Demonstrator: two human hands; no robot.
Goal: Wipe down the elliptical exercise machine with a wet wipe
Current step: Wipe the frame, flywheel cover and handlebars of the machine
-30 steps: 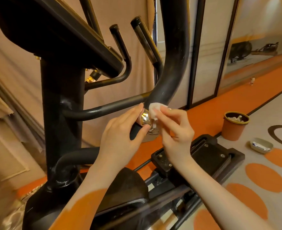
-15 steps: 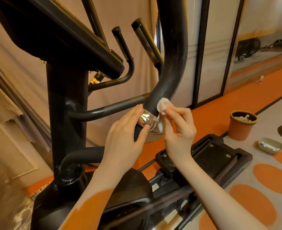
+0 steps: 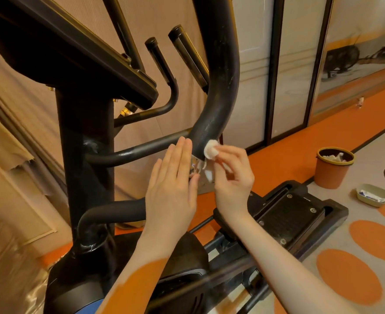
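Note:
The black elliptical machine point(image 3: 85, 155) fills the left and middle of the view. Its thick curved arm point(image 3: 218, 87) comes down to a shiny metal joint, mostly hidden behind my hands. My right hand point(image 3: 232, 177) pinches a small white wet wipe point(image 3: 210, 151) and presses it against the lower end of that arm. My left hand point(image 3: 173, 184) is held flat with straight fingers beside the joint, its fingertips at the arm's lower edge. A black foot pedal point(image 3: 291, 214) lies lower right.
An orange waste bin point(image 3: 333, 168) with used wipes stands on the floor at right. Near it lies a small pale tray point(image 3: 374, 196) with a packet. Dark-framed wall panels point(image 3: 275, 69) stand behind. The floor is grey with orange ovals.
My left hand has let go of the shiny joint and straightened flat. My right hand has moved the wipe up onto the lower end of the curved arm.

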